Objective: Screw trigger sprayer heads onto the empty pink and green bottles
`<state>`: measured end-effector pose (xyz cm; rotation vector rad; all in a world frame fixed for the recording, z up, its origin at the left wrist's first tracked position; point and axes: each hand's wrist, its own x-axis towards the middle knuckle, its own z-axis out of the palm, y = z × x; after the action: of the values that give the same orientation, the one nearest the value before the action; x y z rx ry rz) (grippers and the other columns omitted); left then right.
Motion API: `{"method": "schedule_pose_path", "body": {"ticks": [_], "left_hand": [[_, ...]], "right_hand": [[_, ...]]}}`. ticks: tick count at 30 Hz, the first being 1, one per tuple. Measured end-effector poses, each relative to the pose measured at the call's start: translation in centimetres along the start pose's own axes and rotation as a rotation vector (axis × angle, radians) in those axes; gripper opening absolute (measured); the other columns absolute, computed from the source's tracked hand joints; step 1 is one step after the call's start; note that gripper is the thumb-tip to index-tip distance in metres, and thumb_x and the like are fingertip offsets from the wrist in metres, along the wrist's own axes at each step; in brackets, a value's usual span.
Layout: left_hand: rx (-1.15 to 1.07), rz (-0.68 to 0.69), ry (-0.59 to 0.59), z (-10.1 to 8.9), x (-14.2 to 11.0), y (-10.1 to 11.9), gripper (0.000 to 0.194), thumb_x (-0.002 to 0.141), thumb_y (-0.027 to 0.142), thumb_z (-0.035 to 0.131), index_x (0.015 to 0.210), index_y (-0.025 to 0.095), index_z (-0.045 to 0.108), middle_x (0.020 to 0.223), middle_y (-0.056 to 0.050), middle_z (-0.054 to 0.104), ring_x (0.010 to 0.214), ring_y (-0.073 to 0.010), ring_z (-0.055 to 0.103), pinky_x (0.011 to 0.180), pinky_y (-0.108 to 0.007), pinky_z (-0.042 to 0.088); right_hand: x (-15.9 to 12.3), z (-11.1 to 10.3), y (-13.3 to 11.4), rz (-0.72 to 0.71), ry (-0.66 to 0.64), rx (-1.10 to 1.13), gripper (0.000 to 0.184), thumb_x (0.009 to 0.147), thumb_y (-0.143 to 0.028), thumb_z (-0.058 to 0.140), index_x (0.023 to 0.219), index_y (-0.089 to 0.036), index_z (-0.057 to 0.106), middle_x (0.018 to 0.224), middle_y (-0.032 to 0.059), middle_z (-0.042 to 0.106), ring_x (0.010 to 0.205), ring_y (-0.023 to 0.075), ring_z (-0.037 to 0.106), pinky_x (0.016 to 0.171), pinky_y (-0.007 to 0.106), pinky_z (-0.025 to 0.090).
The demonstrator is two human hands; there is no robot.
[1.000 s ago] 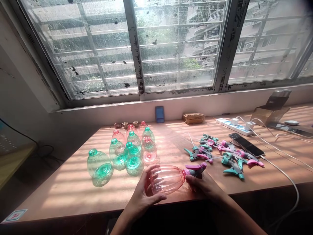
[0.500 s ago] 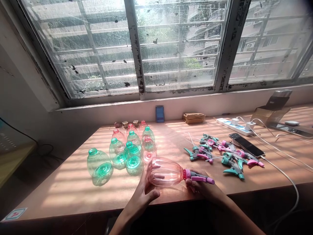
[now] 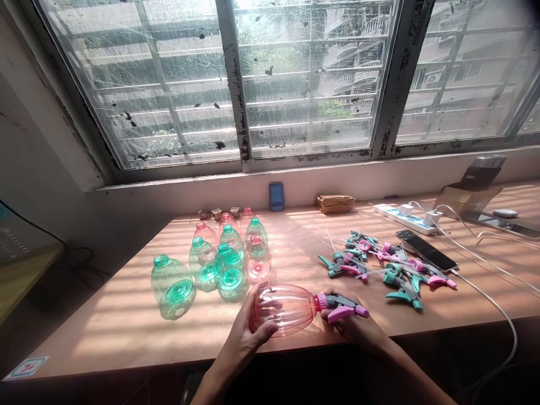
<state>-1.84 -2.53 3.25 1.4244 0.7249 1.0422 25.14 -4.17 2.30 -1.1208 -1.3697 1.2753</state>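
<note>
One pink bottle [image 3: 293, 308] is held sideways, cupped by the curled left hand [image 3: 248, 329]; its spray head [image 3: 337, 302] is gripped by the bent right hand [image 3: 356, 326]. Beyond these, five green bottles [image 3: 230, 277] and four pink bottles [image 3: 257, 264] are grouped leftward, several spray heads [image 3: 383, 255] heaped rightward.

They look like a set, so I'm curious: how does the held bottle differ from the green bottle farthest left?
The held bottle is pink, the green bottle green. The held bottle lies sideways in the left hand; the green bottle stands upright on the table. The held bottle has a spray head; the green bottle has none. Both are see-through.
</note>
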Motion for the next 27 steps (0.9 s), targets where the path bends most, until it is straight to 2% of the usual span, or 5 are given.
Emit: {"method": "schedule_pose_path", "body": {"ticks": [9,14,19,22,27], "left_hand": [[0.05,0.048,-0.007,0.7,-0.4,0.3,0.084,0.08,0.054,0.08,0.149,0.032,0.039,0.144,-0.015,0.052,0.121,-0.0358,0.058,0.101,-0.049,0.05],[0.307,0.11,-0.118,1.0,-0.6,0.2,0.083,0.088,0.042,0.075,0.157,0.033,0.029,0.165,-0.011,0.03,0.152,-0.04,0.023,0.122,-0.057,0.023],[0.485,0.094,-0.138,1.3,-0.7,1.1,0.088,0.088,0.037,0.076,0.16,0.033,0.025,0.168,-0.01,0.025,0.152,-0.0404,0.024,0.124,-0.06,0.018],[0.514,0.091,-0.112,1.7,-0.8,1.3,0.088,0.089,0.034,0.075,0.16,0.035,0.024,0.167,-0.01,0.029,0.151,-0.0387,0.029,0.123,-0.059,0.023],[0.572,0.16,-0.123,1.9,-0.9,1.1,0.087,0.087,0.03,0.078,0.158,0.036,0.029,0.164,-0.009,0.037,0.149,-0.0398,0.033,0.122,-0.059,0.027]], "right_hand": [[0.5,0.1,0.7,-0.079,0.08,-0.016,0.046,0.076,-0.065,0.073,0.066,-0.024,0.056,0.062,-0.003,0.048,0.055,0.0167,0.044,0.051,0.029,0.037],[0.6,-0.5,0.6,-0.13,0.175,0.219,0.047,0.069,-0.062,0.082,0.091,-0.025,0.064,0.076,0.0001,0.06,0.054,0.0159,0.049,0.047,0.029,0.042],[1.5,-5.0,-5.3,-0.344,0.377,0.263,0.039,0.075,-0.057,0.082,0.086,-0.023,0.065,0.069,-0.0018,0.057,0.053,0.0133,0.046,0.044,0.026,0.037],[4.5,-9.3,-10.7,-0.483,0.469,0.007,0.042,0.079,-0.054,0.08,0.099,-0.02,0.064,0.074,-0.0004,0.061,0.059,0.0135,0.054,0.047,0.026,0.038],[12.4,-14.7,-15.2,-0.419,0.676,-0.391,0.077,0.086,-0.05,0.068,0.139,0.001,0.045,0.108,0.0229,0.069,0.071,0.013,0.064,0.058,0.031,0.041]]}}
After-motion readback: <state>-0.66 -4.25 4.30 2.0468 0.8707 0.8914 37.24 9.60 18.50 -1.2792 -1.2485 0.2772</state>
